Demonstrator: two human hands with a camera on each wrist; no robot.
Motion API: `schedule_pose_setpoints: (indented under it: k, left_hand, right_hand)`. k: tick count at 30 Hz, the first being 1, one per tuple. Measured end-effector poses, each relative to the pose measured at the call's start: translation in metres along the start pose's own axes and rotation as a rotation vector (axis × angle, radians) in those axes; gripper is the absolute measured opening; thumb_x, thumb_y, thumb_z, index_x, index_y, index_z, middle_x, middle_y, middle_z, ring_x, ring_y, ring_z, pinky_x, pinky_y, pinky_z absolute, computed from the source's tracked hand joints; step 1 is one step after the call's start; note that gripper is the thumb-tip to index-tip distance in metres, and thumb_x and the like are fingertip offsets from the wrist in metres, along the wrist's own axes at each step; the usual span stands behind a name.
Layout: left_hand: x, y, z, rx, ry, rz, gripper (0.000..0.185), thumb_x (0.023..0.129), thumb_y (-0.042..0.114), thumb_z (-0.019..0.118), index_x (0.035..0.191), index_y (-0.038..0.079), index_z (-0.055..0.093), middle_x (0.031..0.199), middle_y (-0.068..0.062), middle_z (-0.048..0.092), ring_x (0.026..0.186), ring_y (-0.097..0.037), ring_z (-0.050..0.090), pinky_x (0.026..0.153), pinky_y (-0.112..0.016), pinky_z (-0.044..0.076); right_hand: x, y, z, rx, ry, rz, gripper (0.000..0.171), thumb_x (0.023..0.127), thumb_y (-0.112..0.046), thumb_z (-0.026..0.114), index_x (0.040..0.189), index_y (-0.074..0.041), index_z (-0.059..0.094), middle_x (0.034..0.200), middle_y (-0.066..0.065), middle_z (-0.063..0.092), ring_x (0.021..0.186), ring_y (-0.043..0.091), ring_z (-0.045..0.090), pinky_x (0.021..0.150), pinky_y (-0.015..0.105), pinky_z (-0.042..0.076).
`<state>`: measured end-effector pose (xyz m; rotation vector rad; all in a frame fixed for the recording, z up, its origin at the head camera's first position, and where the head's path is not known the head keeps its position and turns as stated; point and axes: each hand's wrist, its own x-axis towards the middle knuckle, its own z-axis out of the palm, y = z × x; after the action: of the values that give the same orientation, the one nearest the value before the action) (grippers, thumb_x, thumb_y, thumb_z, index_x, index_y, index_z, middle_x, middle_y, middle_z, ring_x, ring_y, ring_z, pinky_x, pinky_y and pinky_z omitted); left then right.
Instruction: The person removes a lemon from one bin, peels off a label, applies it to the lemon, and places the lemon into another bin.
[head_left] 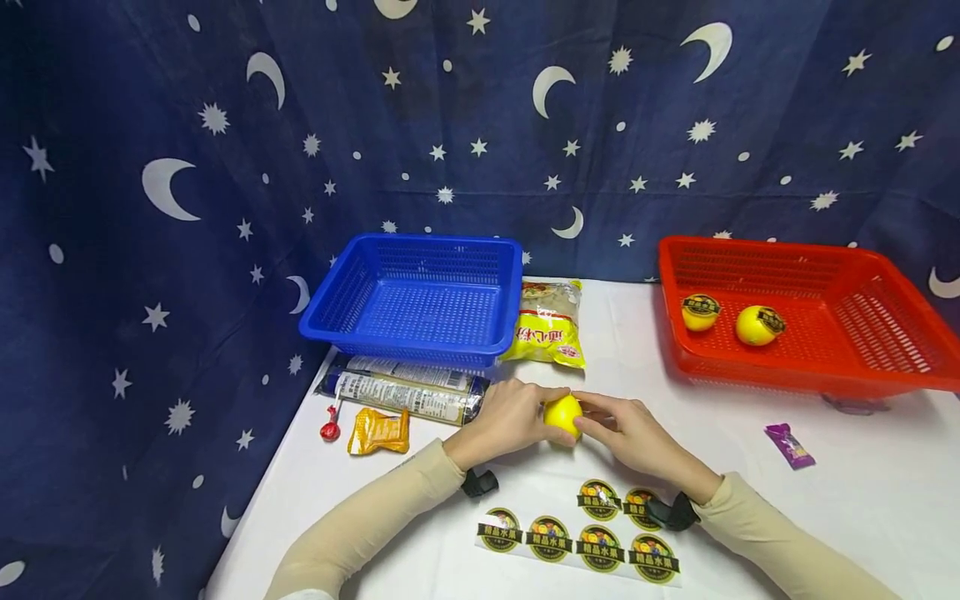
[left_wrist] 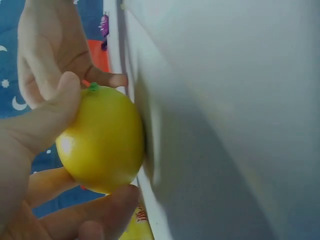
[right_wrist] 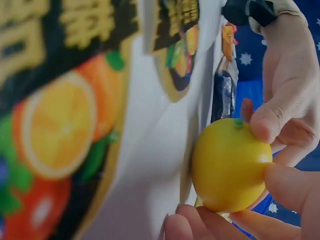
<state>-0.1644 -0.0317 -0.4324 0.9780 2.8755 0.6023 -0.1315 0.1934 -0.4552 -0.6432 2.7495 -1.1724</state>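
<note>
Both hands hold one yellow lemon (head_left: 562, 417) with a small green stem tip, low over the white table. My left hand (head_left: 510, 421) grips it from the left; in the left wrist view its thumb lies near the stem end of the lemon (left_wrist: 102, 142) and the fingers are round the other side. From the right, my right hand (head_left: 633, 437) has its thumb and fingertips on the lemon (right_wrist: 230, 167), as the right wrist view shows. Nearer the body lies a sheet of round fruit stickers (head_left: 550, 537), with black-and-gold bands.
A blue basket (head_left: 408, 346) stands at the back left, beside a yellow food bag (head_left: 547, 325). The red basket (head_left: 795, 379) at right holds two stickered lemons (head_left: 757, 326). Long packages (head_left: 405, 396), an orange packet (head_left: 378, 432), a red lollipop (head_left: 330, 430) and a purple candy (head_left: 790, 446) lie around.
</note>
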Motion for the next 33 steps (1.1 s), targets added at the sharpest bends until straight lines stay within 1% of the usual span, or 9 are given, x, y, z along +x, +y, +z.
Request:
schedule_pose_setpoints:
  k: [10,14,16,21,24,26,28,31,33]
  left_hand:
    - [-0.003,-0.001,0.000,-0.024,-0.018,0.016,0.078,0.078,0.060,0.080,0.144,0.023,0.061,0.058,0.008,0.038,0.046,-0.004,0.022,0.045,-0.020,0.022]
    - [-0.008,-0.003,-0.003,-0.004,-0.043,0.013,0.079,0.082,0.061,0.077,0.149,0.024,0.056,0.058,0.006,0.043,0.048,-0.006,0.026,0.046,-0.022,0.025]
    - [-0.012,-0.002,-0.007,0.028,-0.042,0.008,0.082,0.084,0.063,0.074,0.153,0.025,0.050,0.063,0.004,0.057,0.050,-0.006,0.034,0.046,-0.023,0.027]
    - [-0.029,0.015,-0.018,0.206,0.109,0.066,0.085,0.084,0.066,0.073,0.153,0.021,0.050,0.101,0.001,0.077,0.067,-0.009,0.062,0.049,-0.023,0.039]
    - [-0.041,0.035,-0.017,0.331,0.174,0.179,0.059,0.089,0.060,0.071,0.134,0.021,0.065,0.095,0.004,0.073,0.072,-0.010,0.064,0.049,-0.021,0.041]
    - [-0.047,0.049,-0.011,0.391,0.131,0.271,0.039,0.094,0.055,0.068,0.116,0.024,0.071,0.091,0.007,0.070,0.073,-0.008,0.060,0.048,-0.020,0.039]
    - [-0.049,0.060,-0.001,0.435,0.025,0.342,0.029,0.097,0.052,0.064,0.106,0.025,0.070,0.089,0.008,0.067,0.074,-0.007,0.056,0.047,-0.019,0.037]
    - [-0.048,0.071,0.016,0.503,-0.112,0.382,0.030,0.098,0.055,0.060,0.100,0.026,0.068,0.089,0.008,0.063,0.076,-0.008,0.054,0.046,-0.022,0.039]
    - [-0.045,0.074,0.026,0.552,-0.126,0.393,0.032,0.098,0.056,0.060,0.097,0.025,0.067,0.088,0.007,0.061,0.075,-0.008,0.054,0.046,-0.023,0.042]
  right_hand:
    - [0.001,-0.002,0.001,-0.049,-0.005,0.018,0.049,0.101,-0.031,0.066,0.142,-0.004,0.060,0.116,0.009,0.078,0.101,0.023,0.076,0.093,0.051,0.058]
    - [-0.002,-0.003,-0.004,-0.048,-0.016,0.028,0.054,0.100,-0.035,0.067,0.144,-0.005,0.057,0.125,0.012,0.074,0.104,0.024,0.076,0.091,0.048,0.060]
    - [-0.008,-0.005,-0.012,-0.075,-0.013,0.051,0.054,0.099,-0.037,0.068,0.142,-0.007,0.058,0.130,0.012,0.072,0.104,0.024,0.075,0.089,0.046,0.060]
    - [-0.042,-0.015,-0.035,-0.221,0.028,0.080,0.044,0.094,-0.039,0.074,0.129,-0.014,0.069,0.123,0.004,0.074,0.101,0.019,0.073,0.081,0.039,0.059]
    - [-0.066,-0.018,-0.038,-0.356,0.035,0.011,0.038,0.088,-0.036,0.080,0.121,-0.018,0.073,0.112,-0.005,0.074,0.097,0.013,0.070,0.079,0.036,0.058]
    - [-0.080,-0.018,-0.034,-0.440,0.014,-0.034,0.038,0.085,-0.035,0.083,0.119,-0.022,0.075,0.108,-0.010,0.071,0.094,0.010,0.067,0.080,0.036,0.057]
    - [-0.091,-0.016,-0.027,-0.511,-0.017,-0.062,0.038,0.082,-0.036,0.085,0.117,-0.025,0.076,0.108,-0.012,0.067,0.095,0.009,0.064,0.081,0.036,0.057]
    - [-0.100,-0.014,-0.016,-0.566,-0.045,-0.068,0.039,0.080,-0.038,0.086,0.116,-0.026,0.078,0.110,-0.010,0.064,0.096,0.011,0.060,0.079,0.035,0.055]
    - [-0.103,-0.014,-0.011,-0.586,-0.036,-0.070,0.039,0.078,-0.039,0.087,0.114,-0.025,0.079,0.112,-0.007,0.063,0.096,0.012,0.058,0.076,0.033,0.054]
